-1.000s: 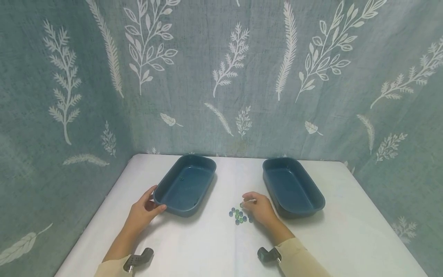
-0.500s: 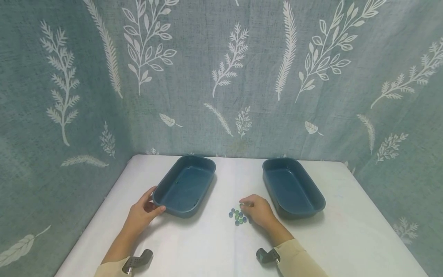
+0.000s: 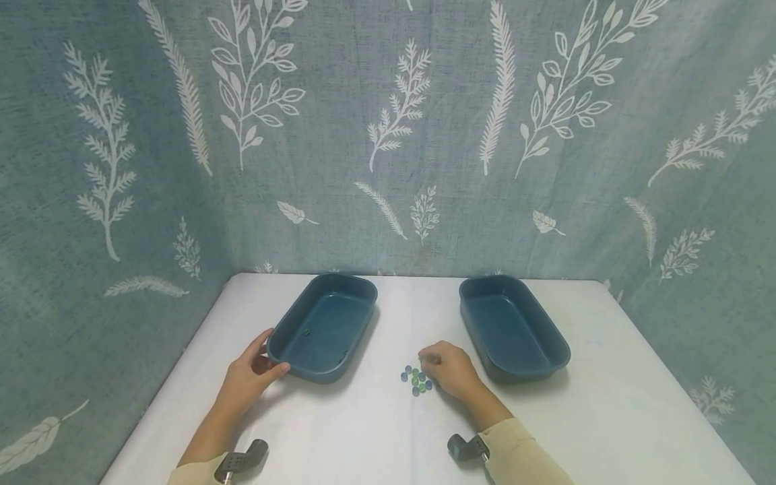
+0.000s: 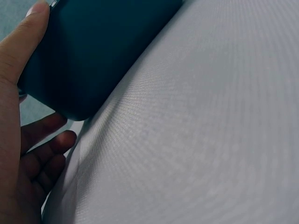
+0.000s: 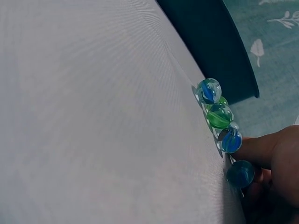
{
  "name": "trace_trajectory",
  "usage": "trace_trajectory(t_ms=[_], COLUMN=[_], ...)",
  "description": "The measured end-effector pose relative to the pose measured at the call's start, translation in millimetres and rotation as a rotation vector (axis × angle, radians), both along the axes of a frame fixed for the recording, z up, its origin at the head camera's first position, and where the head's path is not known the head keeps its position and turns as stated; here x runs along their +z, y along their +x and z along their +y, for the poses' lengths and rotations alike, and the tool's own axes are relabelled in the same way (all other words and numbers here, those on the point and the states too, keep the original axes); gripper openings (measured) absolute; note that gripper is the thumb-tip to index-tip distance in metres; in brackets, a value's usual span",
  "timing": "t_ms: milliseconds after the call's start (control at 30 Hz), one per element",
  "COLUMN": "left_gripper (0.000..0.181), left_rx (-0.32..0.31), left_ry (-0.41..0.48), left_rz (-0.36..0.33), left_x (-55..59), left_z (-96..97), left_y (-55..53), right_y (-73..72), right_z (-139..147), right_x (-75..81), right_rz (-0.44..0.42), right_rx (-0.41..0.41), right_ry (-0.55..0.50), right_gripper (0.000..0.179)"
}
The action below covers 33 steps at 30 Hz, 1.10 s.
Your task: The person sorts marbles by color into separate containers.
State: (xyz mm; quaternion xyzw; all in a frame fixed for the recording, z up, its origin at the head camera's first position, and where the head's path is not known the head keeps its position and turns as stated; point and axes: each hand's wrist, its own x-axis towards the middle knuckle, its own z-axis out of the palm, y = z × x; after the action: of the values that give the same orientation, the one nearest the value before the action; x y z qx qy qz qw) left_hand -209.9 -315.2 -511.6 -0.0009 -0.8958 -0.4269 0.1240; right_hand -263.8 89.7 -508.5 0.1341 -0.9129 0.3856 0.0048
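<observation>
My left hand (image 3: 245,376) grips the near left corner of a dark blue tray (image 3: 318,376), its thumb on the rim. The left wrist view shows that thumb against the tray wall (image 4: 93,56), other fingers curled below the corner. A few small marbles (image 3: 307,331) lie inside this tray. My right hand (image 3: 453,369) is at a cluster of green and blue glass marbles (image 3: 415,380) on the table, thumb and fingertips pinched together around a marble, mostly hidden. In the right wrist view, a blue-streaked marble (image 5: 231,140) and a dark blue one (image 5: 240,174) sit close beside the fingers.
A second dark blue tray (image 3: 527,374) stands just right of my right hand. Both trays rest on a white-covered table (image 3: 358,431). A leaf-patterned cloth (image 3: 339,229) rises behind and along both sides.
My right thumb and fingers have come together at the cluster's far right edge. A marble inside the left tray has rolled toward the near left. My left hand keeps its grip.
</observation>
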Motion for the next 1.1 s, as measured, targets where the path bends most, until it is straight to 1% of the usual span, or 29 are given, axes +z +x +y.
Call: trace_trajectory(t_ms=[333,600,867,1100], left_gripper=[0.085,0.087,0.086,0.087], left_rx=[0.007,0.015,0.014,0.021], left_ry=[-0.002,-0.012,-0.015,-0.014], left_rz=[-0.006,-0.038,-0.019,-0.04], left_x=[-0.9,-0.7,0.2,-0.9], left_z=[-0.1,-0.4,-1.4,-0.3], left_y=[-0.7,-1.7,-1.9,-1.3], right_y=[-1.6,-3.0,-9.2,-11.7], right_z=[-2,-1,-4,-6], right_x=[0.5,4.0,8.2,10.3], right_rz=[-0.017,-0.01,-0.049,-0.066], right_rx=[-0.008,0.001,-0.003,-0.024], right_ry=[0.014,-0.014,-0.03,-0.048], right_gripper=[0.017,0.018,0.016,0.014])
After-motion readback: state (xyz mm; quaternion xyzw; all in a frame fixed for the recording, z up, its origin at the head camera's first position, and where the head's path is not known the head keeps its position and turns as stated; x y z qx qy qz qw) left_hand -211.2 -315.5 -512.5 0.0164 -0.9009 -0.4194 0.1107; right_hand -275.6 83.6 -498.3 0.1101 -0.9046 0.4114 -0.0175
